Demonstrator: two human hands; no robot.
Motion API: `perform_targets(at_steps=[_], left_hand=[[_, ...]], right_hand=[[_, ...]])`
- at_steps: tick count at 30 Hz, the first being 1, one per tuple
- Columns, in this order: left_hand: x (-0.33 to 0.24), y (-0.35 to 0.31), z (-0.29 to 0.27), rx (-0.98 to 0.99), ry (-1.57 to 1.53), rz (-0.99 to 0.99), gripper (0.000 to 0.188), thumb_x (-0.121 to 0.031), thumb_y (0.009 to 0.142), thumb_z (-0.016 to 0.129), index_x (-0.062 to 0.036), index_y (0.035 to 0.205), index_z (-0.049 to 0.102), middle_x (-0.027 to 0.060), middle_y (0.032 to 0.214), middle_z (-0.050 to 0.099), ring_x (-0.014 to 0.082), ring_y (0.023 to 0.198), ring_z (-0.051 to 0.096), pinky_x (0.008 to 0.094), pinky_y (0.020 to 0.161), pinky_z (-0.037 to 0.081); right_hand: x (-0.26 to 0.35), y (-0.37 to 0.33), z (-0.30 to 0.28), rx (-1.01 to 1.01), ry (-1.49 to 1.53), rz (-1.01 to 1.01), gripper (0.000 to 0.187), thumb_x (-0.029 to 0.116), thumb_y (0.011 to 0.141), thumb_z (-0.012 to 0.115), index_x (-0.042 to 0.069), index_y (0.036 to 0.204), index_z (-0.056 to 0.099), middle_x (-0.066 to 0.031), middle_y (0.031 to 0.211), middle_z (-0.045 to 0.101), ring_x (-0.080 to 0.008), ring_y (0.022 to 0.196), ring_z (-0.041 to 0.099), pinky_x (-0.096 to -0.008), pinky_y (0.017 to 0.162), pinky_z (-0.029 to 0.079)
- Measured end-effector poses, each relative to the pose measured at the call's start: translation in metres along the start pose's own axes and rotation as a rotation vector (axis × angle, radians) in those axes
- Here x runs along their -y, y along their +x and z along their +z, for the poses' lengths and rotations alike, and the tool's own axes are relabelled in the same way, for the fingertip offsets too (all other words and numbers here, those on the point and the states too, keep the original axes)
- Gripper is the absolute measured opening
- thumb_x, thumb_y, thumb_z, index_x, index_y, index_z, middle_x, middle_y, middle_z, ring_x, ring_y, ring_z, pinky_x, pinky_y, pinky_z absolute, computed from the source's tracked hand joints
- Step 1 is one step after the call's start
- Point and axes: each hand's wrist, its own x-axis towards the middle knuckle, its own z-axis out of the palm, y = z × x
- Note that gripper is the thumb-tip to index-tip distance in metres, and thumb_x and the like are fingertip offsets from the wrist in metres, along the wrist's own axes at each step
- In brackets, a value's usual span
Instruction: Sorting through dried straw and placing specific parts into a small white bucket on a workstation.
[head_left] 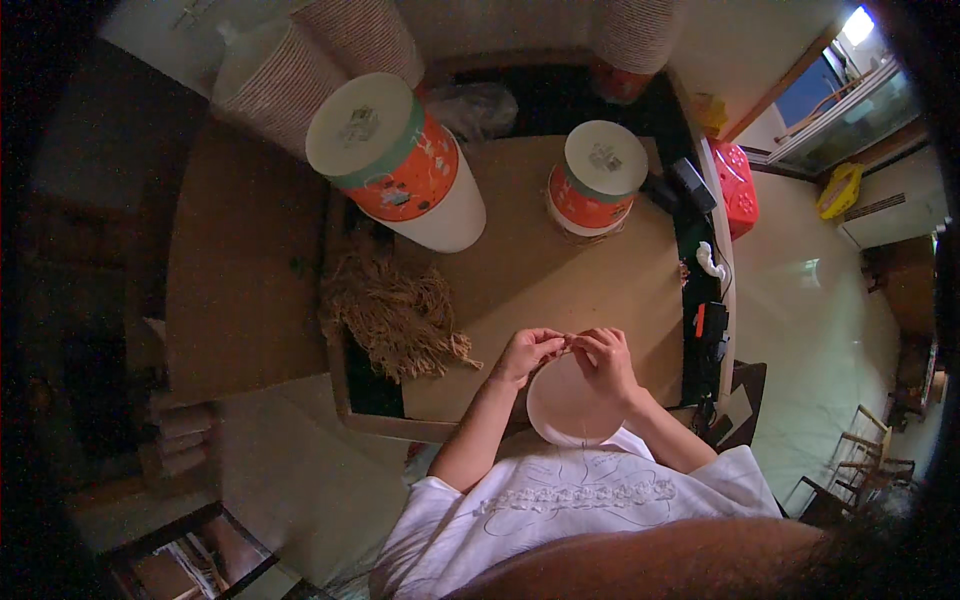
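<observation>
A round, pale paper bucket rests close against my chest, its circular face turned up. At its far edge my left hand and my right hand meet, thumbs and fingers pinched together. What lies between the fingertips is too small to make out. My right hand overlaps the bucket's right side. Left of my hands, a loose bundle of brown twine cords lies on the cardboard-covered table, its frayed ends reaching toward my left forearm.
A tall stack of orange, green and white paper buckets stands upside down at the back left. A shorter bucket stack is right of it. Wrapped stacks stand behind. Black devices line the right edge, near a red stool.
</observation>
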Motion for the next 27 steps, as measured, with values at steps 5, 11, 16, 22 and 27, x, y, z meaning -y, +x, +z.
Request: perform_targets(at_steps=[5,11,16,22,27], left_hand=[[0.001,-0.002,0.005,-0.076,0.311,0.144,0.011,-0.006,0.08,0.057,-0.0003,0.089,0.063,0.0038,0.082,0.063,0.0109,0.073,0.057,0.0235,0.068,0.047],[0.0,0.0,0.007,-0.105,0.327,0.227,0.013,-0.005,0.081,0.057,0.001,0.09,0.063,0.0045,0.08,0.063,0.0101,0.072,0.058,0.0234,0.067,0.047],[-0.002,-0.001,0.008,-0.117,0.446,0.322,0.013,-0.004,0.081,0.058,0.0018,0.091,0.063,0.0053,0.08,0.065,0.0094,0.073,0.059,0.0224,0.067,0.047],[-0.008,-0.002,0.012,-0.139,0.485,0.325,0.013,-0.004,0.079,0.059,0.0012,0.09,0.063,0.0057,0.079,0.065,0.0094,0.073,0.06,0.0226,0.068,0.048],[-0.005,0.003,0.011,-0.191,0.533,0.365,0.01,-0.004,0.079,0.059,0.0009,0.086,0.064,0.0063,0.076,0.066,0.0094,0.071,0.06,0.0231,0.065,0.048]], right_hand=[[-0.007,0.015,-0.006,0.21,0.526,0.419,0.01,0.007,0.076,0.062,0.004,0.085,0.062,-0.0051,0.074,0.061,-0.0143,0.073,0.056,-0.0275,0.064,0.044],[-0.021,0.022,-0.003,0.286,0.514,0.405,0.005,0.006,0.076,0.06,0.001,0.079,0.06,-0.0037,0.067,0.059,-0.0104,0.065,0.052,-0.0242,0.059,0.042],[-0.023,0.021,0.0,0.28,0.51,0.433,0.005,0.007,0.076,0.061,0.002,0.079,0.061,-0.007,0.069,0.06,-0.0127,0.06,0.05,-0.0278,0.055,0.042],[-0.022,0.024,0.001,0.266,0.49,0.462,0.008,0.008,0.076,0.062,0.001,0.079,0.06,-0.0065,0.068,0.06,-0.0127,0.06,0.05,-0.028,0.055,0.042],[-0.024,0.024,0.005,0.255,0.473,0.435,0.011,0.01,0.076,0.063,0.001,0.08,0.058,-0.0054,0.07,0.059,-0.0117,0.062,0.05,-0.0276,0.056,0.042]])
